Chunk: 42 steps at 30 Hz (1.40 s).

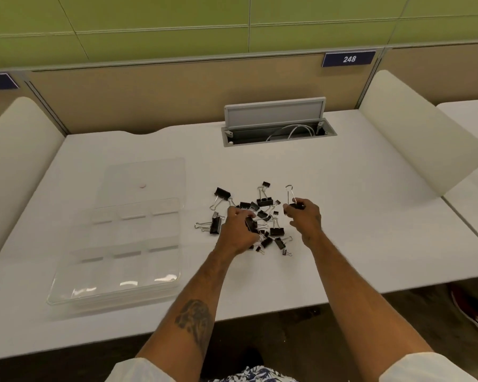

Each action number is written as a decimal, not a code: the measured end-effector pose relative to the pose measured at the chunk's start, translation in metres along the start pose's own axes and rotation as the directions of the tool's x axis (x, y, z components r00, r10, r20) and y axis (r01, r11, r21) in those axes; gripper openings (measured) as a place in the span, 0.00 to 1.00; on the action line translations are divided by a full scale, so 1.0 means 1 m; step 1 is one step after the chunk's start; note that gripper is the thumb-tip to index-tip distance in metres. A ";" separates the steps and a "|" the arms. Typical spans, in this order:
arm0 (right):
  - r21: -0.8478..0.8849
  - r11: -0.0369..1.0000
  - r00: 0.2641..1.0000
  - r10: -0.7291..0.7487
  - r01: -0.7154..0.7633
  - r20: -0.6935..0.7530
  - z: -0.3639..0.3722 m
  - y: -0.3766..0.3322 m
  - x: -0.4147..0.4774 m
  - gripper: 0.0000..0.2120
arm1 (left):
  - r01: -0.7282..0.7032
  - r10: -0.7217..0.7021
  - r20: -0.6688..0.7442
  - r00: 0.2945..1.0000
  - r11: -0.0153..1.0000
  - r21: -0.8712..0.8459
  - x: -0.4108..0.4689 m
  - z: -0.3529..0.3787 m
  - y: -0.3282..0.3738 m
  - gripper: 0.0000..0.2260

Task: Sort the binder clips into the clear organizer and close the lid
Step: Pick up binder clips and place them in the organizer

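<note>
Right of the clear organizer, just off its long side, the binder clips lie in a loose heap on the white desk. Their black bodies and wire handles are tangled, and they look to be of several sizes. No clip shows in the organizer's compartments, and its lid lies swung open flat on the far side of the tray. I judge the sorting to be at its very start: picking is the step in hand, and nothing is dropped in yet.

Both hands are in the heap. The left hand, the one nearer the organizer, has its fingers curled round a black clip at the heap's middle; whether that clip is clear of the desk I cannot tell. The right hand, on the side of the heap away from the organizer, pinches a second clip by its body between thumb and fingertips. One wire handle stands up above the knuckles (this clip seems lifted free).

The next move, as I read it, calls for carrying each clip across to the organizer and letting it go over a compartment matched to its size, taking care that the handles do not drag neighbours along. The lid comes last. Farther from the organizer, toward the desk's back edge, an open cable hatch shows white cables.
</note>
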State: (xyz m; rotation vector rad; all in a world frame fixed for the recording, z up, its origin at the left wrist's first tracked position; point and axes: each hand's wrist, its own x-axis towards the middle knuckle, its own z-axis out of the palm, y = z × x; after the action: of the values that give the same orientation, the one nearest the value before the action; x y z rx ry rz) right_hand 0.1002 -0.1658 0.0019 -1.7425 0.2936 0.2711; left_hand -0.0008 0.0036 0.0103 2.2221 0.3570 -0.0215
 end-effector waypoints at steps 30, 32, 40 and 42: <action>-0.135 0.988 0.930 -0.017 0.071 0.367 0.388 -0.045 -0.145 0.09 | 0.295 -0.304 -0.205 0.930 0.953 -0.074 -0.036 -0.335 -0.267 0.12; -0.177 0.981 0.930 -0.009 0.079 0.368 0.396 -0.043 -0.145 0.12 | 0.271 -0.275 -0.144 0.951 0.961 -0.044 -0.034 -0.331 -0.271 0.19; -0.333 0.928 0.921 -0.024 0.165 0.390 0.413 -0.043 -0.138 0.15 | 0.219 -0.211 -0.064 0.975 0.965 0.146 -0.028 -0.333 -0.281 0.22; -0.380 0.904 0.913 -0.029 0.198 0.407 0.419 -0.045 -0.141 0.16 | 0.210 -0.191 -0.125 0.974 0.965 0.157 -0.029 -0.338 -0.285 0.21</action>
State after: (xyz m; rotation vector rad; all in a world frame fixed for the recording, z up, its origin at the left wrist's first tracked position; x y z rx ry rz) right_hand -0.0252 0.2608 0.0124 -2.0627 -0.1793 0.6234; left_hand -0.1404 0.4240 0.0085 2.3514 0.6619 -0.0409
